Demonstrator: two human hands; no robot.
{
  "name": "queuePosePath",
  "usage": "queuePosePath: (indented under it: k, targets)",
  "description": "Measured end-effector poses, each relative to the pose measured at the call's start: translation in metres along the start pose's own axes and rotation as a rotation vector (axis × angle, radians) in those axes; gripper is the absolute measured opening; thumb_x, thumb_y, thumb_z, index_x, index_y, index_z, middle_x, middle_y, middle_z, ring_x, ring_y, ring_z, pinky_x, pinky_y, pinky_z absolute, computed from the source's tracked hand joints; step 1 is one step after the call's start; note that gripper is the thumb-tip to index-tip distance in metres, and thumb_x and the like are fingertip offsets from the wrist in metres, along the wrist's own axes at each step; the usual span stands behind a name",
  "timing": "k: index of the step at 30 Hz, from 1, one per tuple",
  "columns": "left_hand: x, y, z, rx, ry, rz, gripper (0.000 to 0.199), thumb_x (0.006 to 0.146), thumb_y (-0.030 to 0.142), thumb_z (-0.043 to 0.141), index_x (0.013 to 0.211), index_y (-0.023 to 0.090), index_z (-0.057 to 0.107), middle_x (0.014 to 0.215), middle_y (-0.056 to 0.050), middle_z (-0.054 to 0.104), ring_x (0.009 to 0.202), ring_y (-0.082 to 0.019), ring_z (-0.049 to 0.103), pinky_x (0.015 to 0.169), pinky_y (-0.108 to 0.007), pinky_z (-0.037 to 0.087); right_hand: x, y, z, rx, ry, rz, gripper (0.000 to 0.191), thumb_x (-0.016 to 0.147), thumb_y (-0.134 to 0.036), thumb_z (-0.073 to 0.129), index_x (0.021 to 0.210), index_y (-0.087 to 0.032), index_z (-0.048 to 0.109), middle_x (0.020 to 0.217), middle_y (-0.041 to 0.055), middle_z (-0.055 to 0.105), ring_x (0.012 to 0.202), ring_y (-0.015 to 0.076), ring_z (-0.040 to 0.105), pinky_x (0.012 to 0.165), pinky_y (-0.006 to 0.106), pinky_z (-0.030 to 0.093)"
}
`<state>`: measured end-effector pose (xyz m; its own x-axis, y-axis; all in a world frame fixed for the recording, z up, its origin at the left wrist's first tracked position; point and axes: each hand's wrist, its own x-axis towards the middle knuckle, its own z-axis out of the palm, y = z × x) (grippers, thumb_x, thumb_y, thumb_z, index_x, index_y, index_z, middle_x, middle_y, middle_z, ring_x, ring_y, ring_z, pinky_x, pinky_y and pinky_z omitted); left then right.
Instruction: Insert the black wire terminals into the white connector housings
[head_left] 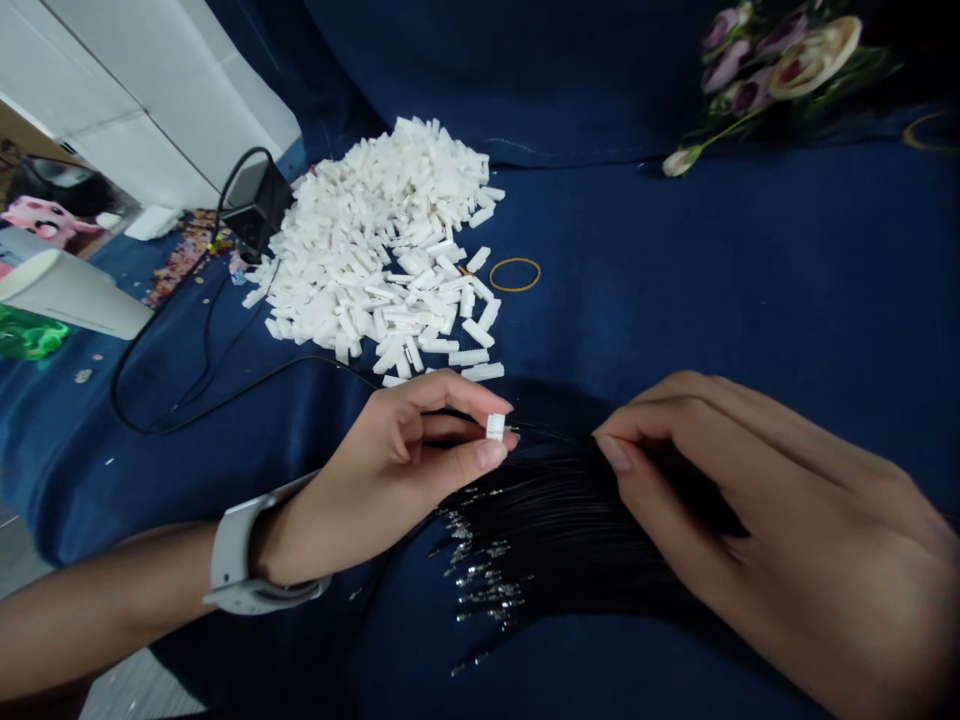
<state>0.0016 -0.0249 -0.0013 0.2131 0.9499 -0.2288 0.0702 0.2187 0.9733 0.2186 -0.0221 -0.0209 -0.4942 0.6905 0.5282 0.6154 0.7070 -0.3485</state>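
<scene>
My left hand (409,470), with a grey watch band on its wrist, pinches a small white connector (495,427) between thumb and fingertips. To its right, my right hand (757,500) has thumb and forefinger pressed together on a thin black wire (559,434). The wire reaches left toward the connector; whether its tip is inside cannot be made out. Beneath both hands lies a bundle of black wires (592,550) with shiny metal terminals (480,575) at the left ends. A large pile of white connectors (375,240) lies beyond my left hand.
A tan rubber band (515,274) lies right of the pile on dark blue cloth (675,290). Left are a black adapter (256,200) with its cable, a white paper cup (75,292) and a green object (30,332). Artificial flowers (780,70) are at the upper right.
</scene>
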Motion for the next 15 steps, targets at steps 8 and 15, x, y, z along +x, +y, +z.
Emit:
queuePosePath:
  k: [8, 15]
  targets:
    - [0.0014, 0.0004, 0.0008, -0.011, 0.007, -0.013, 0.012, 0.081, 0.015, 0.076, 0.09, 0.019, 0.069, 0.085, 0.004, 0.071, 0.087, -0.008, 0.074, 0.075, -0.008, 0.054, -0.0003, -0.0004, 0.0033, -0.026, 0.029, 0.015, 0.009, 0.097, -0.012, 0.048, 0.092, -0.019, 0.052, 0.087, 0.0005, 0.057, 0.077, 0.0125, 0.055, 0.07, 0.029, 0.04]
    - [0.001, 0.0016, 0.0012, 0.013, 0.023, -0.01, 0.013, 0.08, 0.016, 0.077, 0.089, 0.018, 0.069, 0.084, 0.002, 0.073, 0.086, -0.011, 0.075, 0.073, -0.011, 0.056, -0.0003, -0.0019, 0.0014, -0.011, 0.038, 0.021, 0.008, 0.097, -0.013, 0.049, 0.092, -0.018, 0.052, 0.086, 0.001, 0.057, 0.076, 0.0123, 0.055, 0.068, 0.029, 0.04]
